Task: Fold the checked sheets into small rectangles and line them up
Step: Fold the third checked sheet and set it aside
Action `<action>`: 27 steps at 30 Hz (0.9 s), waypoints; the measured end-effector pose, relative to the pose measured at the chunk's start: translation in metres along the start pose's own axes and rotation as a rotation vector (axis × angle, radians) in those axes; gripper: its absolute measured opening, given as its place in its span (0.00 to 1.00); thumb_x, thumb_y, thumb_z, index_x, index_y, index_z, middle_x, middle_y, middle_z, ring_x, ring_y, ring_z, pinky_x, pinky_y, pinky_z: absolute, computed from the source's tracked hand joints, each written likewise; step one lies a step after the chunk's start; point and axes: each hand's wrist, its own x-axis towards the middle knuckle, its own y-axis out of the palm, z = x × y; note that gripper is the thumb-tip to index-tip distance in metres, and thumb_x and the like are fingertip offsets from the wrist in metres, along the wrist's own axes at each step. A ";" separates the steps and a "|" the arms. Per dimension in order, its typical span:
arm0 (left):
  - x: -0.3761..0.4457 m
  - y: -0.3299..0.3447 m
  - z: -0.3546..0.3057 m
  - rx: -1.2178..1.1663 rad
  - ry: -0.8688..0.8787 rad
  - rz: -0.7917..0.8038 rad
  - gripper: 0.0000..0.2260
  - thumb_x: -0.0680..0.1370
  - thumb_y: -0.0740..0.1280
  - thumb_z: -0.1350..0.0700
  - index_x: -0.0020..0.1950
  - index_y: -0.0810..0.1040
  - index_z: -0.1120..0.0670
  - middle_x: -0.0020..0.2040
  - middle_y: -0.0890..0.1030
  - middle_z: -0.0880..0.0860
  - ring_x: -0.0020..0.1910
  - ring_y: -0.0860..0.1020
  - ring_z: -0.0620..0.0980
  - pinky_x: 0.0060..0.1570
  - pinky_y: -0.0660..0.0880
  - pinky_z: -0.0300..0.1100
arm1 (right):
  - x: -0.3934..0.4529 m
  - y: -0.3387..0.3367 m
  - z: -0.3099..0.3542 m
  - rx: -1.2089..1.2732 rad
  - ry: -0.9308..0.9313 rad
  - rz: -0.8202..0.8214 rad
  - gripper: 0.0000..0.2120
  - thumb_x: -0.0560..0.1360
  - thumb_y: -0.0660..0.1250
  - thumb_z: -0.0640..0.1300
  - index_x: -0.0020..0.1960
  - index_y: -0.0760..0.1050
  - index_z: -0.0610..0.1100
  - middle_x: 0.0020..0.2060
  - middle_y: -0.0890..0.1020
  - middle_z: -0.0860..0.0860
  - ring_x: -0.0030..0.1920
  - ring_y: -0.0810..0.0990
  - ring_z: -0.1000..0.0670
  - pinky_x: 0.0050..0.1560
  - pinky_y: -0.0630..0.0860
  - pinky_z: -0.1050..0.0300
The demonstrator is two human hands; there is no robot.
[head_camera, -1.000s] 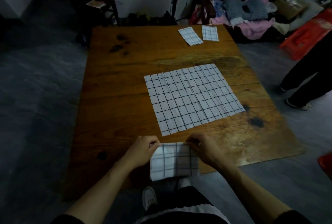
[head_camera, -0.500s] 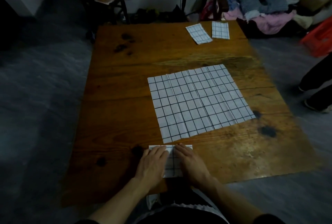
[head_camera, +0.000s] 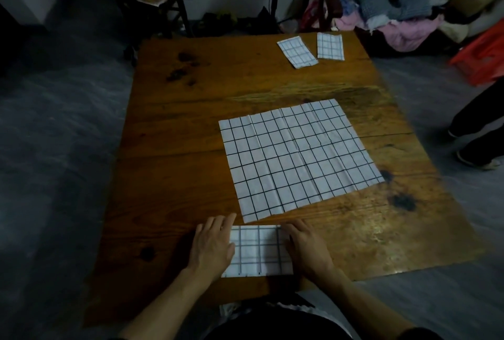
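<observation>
— Where is the folded sheet (head_camera: 259, 251)?
— It lies at the near edge of the tabletop (head_camera: 174, 165). The left hand (head_camera: 212, 247) and the right hand (head_camera: 308, 249) press flat on its two ends, fingers straight.
— And the others?
— An open sheet (head_camera: 297, 157) lies just beyond; two small rectangles (head_camera: 297, 52) (head_camera: 329, 46) rest side by side at the far edge.

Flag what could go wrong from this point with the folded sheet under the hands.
1. The folded sheet lies at the near edge of the table; a push toward the body could slide it off.
2. The left hand and right hand only press flat on it, so the fold may spring open on release.
3. Its far edge nearly meets the open sheet; moving it forward could drag that.
</observation>
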 end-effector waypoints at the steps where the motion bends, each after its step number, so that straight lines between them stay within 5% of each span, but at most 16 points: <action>1: 0.003 -0.003 0.000 0.021 -0.015 0.017 0.32 0.78 0.65 0.45 0.78 0.56 0.49 0.70 0.68 0.49 0.68 0.67 0.51 0.65 0.66 0.47 | 0.004 -0.003 0.001 -0.014 0.015 0.011 0.20 0.72 0.68 0.45 0.64 0.73 0.52 0.60 0.76 0.55 0.59 0.73 0.50 0.55 0.75 0.53; 9: 0.019 -0.017 -0.008 0.072 -0.056 0.142 0.18 0.74 0.70 0.47 0.60 0.69 0.46 0.58 0.71 0.47 0.59 0.67 0.49 0.59 0.67 0.46 | 0.027 -0.016 0.012 -0.093 0.148 0.171 0.21 0.75 0.65 0.44 0.67 0.68 0.49 0.63 0.71 0.49 0.62 0.68 0.48 0.62 0.70 0.53; 17: 0.009 -0.030 -0.010 -0.245 -0.069 0.035 0.05 0.78 0.66 0.52 0.45 0.71 0.45 0.44 0.75 0.43 0.45 0.73 0.44 0.51 0.73 0.44 | 0.028 -0.025 0.018 0.029 0.166 0.187 0.17 0.73 0.70 0.45 0.58 0.68 0.51 0.56 0.75 0.51 0.56 0.73 0.51 0.54 0.73 0.58; 20: 0.005 -0.038 -0.003 -0.381 -0.047 0.004 0.06 0.77 0.68 0.54 0.44 0.72 0.46 0.40 0.76 0.44 0.40 0.75 0.42 0.42 0.75 0.42 | 0.024 -0.028 0.023 0.006 0.091 0.188 0.21 0.73 0.69 0.52 0.65 0.70 0.55 0.58 0.75 0.54 0.59 0.70 0.51 0.60 0.71 0.53; 24: 0.001 -0.046 0.004 -0.519 0.042 -0.016 0.08 0.77 0.70 0.55 0.43 0.73 0.45 0.40 0.77 0.44 0.39 0.76 0.42 0.38 0.76 0.43 | 0.013 -0.036 0.035 -0.003 -0.011 0.026 0.13 0.74 0.62 0.57 0.55 0.78 0.53 0.50 0.78 0.53 0.52 0.75 0.51 0.48 0.69 0.57; 27: -0.008 -0.055 0.005 -0.598 0.130 -0.057 0.08 0.76 0.69 0.57 0.42 0.73 0.46 0.40 0.77 0.44 0.40 0.76 0.43 0.39 0.76 0.46 | 0.001 -0.041 0.042 0.040 0.006 -0.058 0.06 0.75 0.67 0.50 0.45 0.79 0.49 0.41 0.75 0.56 0.42 0.73 0.54 0.38 0.62 0.63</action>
